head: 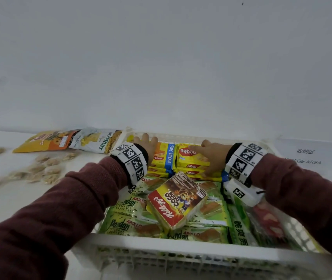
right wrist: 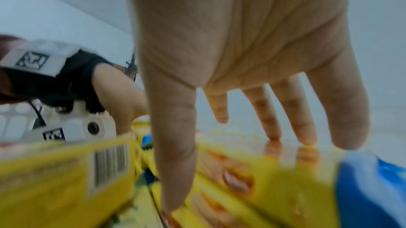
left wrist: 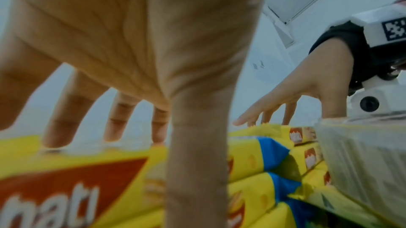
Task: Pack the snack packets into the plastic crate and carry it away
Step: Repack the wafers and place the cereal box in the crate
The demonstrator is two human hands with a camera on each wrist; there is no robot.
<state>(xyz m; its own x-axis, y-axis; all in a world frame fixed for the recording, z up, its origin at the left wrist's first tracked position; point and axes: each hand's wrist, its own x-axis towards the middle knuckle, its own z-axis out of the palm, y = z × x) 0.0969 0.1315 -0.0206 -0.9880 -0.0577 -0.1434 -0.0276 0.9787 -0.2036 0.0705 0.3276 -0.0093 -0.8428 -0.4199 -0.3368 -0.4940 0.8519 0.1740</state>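
A white plastic crate (head: 161,246) holds green Pandan cake packets (head: 124,209), a Coco Pops box (head: 178,201) lying on top, and yellow Nabati wafer packets (head: 193,158) stacked at the far end. My left hand (head: 147,143) rests flat with fingers spread on the far-left wafer packets (left wrist: 66,171). Spread the same way, my right hand (head: 213,154) lies on the right-hand stack (right wrist: 263,171), its thumb down the near side. Neither hand (left wrist: 136,99) (right wrist: 230,79) curls round anything.
Left of the crate on the white table lie a jackfruit chip bag (head: 98,141), an orange-yellow snack bag (head: 45,140) and several small clear packets (head: 39,170). A storage-area sign (head: 306,156) lies at the right. A white wall stands close behind.
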